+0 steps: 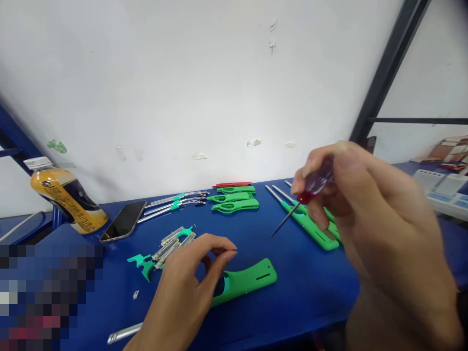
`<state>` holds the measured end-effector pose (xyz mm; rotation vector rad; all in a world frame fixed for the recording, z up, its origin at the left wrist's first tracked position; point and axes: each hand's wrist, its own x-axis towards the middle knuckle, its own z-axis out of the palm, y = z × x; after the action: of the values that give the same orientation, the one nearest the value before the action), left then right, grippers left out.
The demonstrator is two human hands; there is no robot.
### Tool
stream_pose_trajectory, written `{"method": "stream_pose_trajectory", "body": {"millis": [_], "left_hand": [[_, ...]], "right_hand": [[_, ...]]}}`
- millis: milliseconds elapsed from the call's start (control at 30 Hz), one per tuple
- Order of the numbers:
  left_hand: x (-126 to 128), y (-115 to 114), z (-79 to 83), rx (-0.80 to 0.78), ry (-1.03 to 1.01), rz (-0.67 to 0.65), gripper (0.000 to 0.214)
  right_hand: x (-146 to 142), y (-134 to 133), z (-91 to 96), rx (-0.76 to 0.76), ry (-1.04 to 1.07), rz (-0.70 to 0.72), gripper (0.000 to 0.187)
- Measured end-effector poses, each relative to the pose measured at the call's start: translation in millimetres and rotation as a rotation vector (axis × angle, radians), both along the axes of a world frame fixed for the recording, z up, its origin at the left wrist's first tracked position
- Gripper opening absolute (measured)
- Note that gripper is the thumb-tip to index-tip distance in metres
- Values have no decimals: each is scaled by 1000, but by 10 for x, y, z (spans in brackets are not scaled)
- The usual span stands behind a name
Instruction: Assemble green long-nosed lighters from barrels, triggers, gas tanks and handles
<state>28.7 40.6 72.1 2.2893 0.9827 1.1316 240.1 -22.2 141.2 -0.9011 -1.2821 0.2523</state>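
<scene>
My right hand [380,214] is raised over the right of the table, closed round a screwdriver [288,222]. Its handle is see-through purple with a red collar, and the thin shaft points down and left. My left hand [193,287] is pinched, thumb against forefinger; anything between the tips is too small to make out. Under and beside that hand lies a green long-nosed lighter [252,280] with a teal trigger. A metal tube [124,333] pokes out to the left of my left wrist.
Clear fuel tanks [170,248] and teal triggers [141,263] lie left of centre. Behind are metal tubes with wires [171,204] and green handle shells [236,205]. Lighters [310,226] lie at right. A phone [124,222] and a drink bottle [69,197] stand left, before the wall [201,97].
</scene>
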Motion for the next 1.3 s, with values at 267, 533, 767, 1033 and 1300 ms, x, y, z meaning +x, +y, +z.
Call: {"method": "stream_pose_trajectory", "body": {"millis": [267,533,767,1033,1300], "left_hand": [[82,-53,-25,-98,-40,-40,10],[77,-57,-33,-134,-93,-28,8],[97,-95,-13,-152,-105,-13,7],[77,-71,-85,-212,-127,-12,9],[100,-79,-77,-276,-91,-37,10]], "right_hand": [[-144,17,-16,-136,-89,136,38],[-164,26,-16,-175,-106,180,37],[-159,9,-32,-157,-135,224,32],[-144,21,-42,-129,-172,214,33],[-133,32,-51,-106,-257,172,30]]}}
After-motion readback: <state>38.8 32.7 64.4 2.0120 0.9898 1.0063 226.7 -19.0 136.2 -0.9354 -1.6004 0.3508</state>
